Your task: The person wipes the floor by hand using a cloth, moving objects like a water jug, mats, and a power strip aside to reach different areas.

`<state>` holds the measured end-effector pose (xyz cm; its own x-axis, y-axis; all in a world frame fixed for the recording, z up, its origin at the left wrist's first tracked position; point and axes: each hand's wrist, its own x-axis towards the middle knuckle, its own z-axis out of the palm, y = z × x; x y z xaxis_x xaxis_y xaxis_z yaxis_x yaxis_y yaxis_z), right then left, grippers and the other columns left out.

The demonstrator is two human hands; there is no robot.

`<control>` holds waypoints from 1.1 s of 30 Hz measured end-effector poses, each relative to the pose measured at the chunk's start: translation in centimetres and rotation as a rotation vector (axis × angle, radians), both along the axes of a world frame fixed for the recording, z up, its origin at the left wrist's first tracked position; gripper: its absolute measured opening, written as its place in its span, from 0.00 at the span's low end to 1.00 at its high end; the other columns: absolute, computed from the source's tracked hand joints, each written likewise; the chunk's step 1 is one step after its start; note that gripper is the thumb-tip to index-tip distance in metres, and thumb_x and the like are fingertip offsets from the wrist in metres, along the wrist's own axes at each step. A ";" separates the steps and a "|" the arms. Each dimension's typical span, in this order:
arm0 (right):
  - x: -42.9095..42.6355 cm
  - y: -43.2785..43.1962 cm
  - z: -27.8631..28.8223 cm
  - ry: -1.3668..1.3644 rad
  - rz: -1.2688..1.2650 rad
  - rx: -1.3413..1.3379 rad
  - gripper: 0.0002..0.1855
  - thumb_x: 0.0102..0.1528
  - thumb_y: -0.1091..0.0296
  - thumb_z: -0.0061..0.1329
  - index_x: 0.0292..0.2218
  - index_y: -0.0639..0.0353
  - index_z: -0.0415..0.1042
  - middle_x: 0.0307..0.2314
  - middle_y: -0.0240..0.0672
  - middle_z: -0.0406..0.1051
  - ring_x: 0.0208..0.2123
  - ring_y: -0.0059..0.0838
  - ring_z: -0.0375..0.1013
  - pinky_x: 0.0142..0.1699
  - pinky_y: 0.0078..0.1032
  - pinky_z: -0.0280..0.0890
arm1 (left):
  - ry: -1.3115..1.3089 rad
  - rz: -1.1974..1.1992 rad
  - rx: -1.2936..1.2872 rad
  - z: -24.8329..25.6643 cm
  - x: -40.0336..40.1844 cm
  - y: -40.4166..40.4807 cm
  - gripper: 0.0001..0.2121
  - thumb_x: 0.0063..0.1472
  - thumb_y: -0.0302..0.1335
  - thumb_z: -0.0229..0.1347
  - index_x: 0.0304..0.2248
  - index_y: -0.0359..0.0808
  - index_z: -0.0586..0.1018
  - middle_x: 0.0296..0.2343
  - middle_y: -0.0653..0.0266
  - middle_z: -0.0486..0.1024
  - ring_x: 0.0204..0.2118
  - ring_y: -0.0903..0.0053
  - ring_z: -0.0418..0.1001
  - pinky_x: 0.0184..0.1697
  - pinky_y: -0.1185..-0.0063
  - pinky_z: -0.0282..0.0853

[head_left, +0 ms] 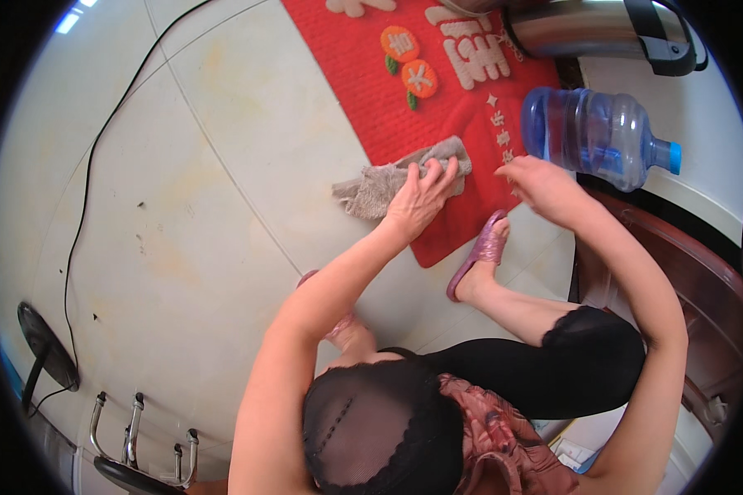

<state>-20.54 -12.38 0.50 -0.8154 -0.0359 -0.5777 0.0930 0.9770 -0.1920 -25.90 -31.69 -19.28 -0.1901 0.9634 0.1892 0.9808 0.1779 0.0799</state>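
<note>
My left hand (422, 197) presses down on a crumpled grey-beige cloth (378, 189), its fingers curled over the fabric. The cloth lies partly on a red floor mat (371, 117) with raised pale characters and orange fruit motifs, and partly on the pale tiles. To the right, my right hand (540, 185) hovers over the mat's right edge with bent fingers and no object visible in it. Just beyond that hand a large clear blue water bottle (600, 136) with a blue cap lies on its side.
A shiny metal cylindrical container (582, 31) stands at the upper right. Dark red wooden furniture (687, 278) lines the right side. A black cable (90, 161) crosses the tiles, near a round black base (46, 346) and a metal-legged stool (139, 464).
</note>
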 end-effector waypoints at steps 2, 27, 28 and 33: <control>-0.2 0.0 -0.5 -0.094 0.048 0.021 0.16 0.50 0.77 0.48 0.42 0.59 0.73 0.34 0.42 0.72 0.40 0.44 0.73 0.45 0.38 0.69 | -0.118 0.031 0.046 0.4 -1.7 0.2 0.25 0.57 0.33 0.53 0.56 0.59 0.71 0.57 0.69 0.59 0.51 0.65 0.62 0.47 0.66 0.65; 4.7 -1.1 -18.5 0.260 -0.737 -0.564 0.09 0.54 0.72 0.45 0.38 0.62 0.73 0.36 0.55 0.73 0.40 0.58 0.72 0.39 0.49 0.68 | -0.086 -0.017 0.176 1.7 -2.2 21.4 0.21 0.55 0.31 0.52 0.49 0.57 0.78 0.49 0.68 0.65 0.44 0.70 0.66 0.39 0.76 0.65; 4.9 -0.4 -18.6 0.391 -0.704 -0.553 0.07 0.54 0.76 0.46 0.36 0.62 0.73 0.34 0.49 0.74 0.38 0.53 0.74 0.37 0.45 0.70 | -0.092 -0.016 0.141 1.5 -3.4 21.5 0.20 0.55 0.31 0.52 0.49 0.58 0.78 0.48 0.67 0.65 0.43 0.68 0.66 0.38 0.75 0.66; 4.2 1.0 -17.2 0.543 -0.702 -0.686 0.08 0.52 0.82 0.48 0.34 0.59 0.73 0.32 0.35 0.71 0.36 0.41 0.74 0.38 0.36 0.71 | 0.068 0.416 0.102 0.6 -19.9 14.7 0.21 0.53 0.24 0.53 0.48 0.51 0.78 0.38 0.66 0.74 0.37 0.69 0.74 0.35 0.69 0.72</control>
<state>-16.34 -11.42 -16.73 -0.9178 0.3570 -0.1737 0.3218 0.4126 -0.8522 -45.84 -17.00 -18.72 -0.5419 0.7833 0.3046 0.8310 0.5535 0.0551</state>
